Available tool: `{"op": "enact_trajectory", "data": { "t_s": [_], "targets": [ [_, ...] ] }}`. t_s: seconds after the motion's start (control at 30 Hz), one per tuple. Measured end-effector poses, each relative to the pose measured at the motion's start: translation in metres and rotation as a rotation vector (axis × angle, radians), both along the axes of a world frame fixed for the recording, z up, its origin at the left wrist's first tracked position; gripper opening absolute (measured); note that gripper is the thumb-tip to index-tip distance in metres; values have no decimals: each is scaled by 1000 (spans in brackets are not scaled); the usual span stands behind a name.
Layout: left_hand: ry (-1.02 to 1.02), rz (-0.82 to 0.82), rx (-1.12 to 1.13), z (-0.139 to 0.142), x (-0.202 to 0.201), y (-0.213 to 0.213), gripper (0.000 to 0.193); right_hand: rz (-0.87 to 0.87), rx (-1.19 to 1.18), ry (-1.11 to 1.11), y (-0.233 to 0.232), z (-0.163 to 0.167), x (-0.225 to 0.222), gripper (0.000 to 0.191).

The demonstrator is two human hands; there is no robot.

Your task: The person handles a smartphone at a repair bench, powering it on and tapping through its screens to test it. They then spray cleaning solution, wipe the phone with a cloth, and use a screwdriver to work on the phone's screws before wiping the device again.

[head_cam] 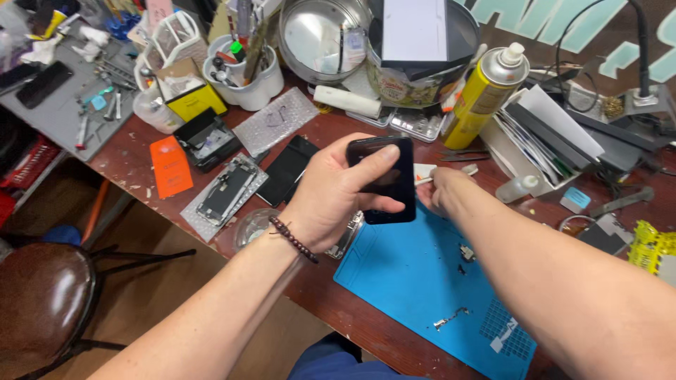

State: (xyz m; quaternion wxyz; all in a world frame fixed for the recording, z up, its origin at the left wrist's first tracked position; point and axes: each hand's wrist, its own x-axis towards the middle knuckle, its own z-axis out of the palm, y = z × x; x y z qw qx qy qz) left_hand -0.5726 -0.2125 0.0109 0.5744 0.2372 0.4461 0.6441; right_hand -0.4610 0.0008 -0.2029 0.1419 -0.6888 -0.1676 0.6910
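Right hand (445,191): closed on thin white stick (442,175), beside black glossy smartphone (384,180). Left hand (336,191): clamped on smartphone, raised above blue rubber work mat (415,281). Best kept steady, grip firm at edges.

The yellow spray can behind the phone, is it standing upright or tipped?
Tipped. The yellow spray can leans to the right, its white nozzle end higher than its base, and it seems to rest against the stack of papers beside it.

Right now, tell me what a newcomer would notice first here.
The left hand holds a black phone up at the centre, above a blue mat. The right hand grips a thin white stick beside it. A yellow spray can stands behind, among the clutter.
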Motion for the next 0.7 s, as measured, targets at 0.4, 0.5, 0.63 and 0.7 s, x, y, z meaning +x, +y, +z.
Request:
{"op": "enact_trajectory", "data": {
  "t_s": [0.4, 0.5, 0.63, 0.7],
  "targets": [
    [22, 20, 101, 21, 15, 60, 21, 363, 775, 122, -15, 198, 114, 24],
    [79, 40, 170, 30, 23, 67, 21, 701, 1164, -251, 17, 237, 118, 40],
    [160, 69, 189, 36, 30, 69, 21, 1004, 1502, -546, 47, 252, 95, 37],
    [208, 93, 194, 37, 31, 68, 23, 1123, 1572, -640, 54, 253, 80, 41]
  ]
}}
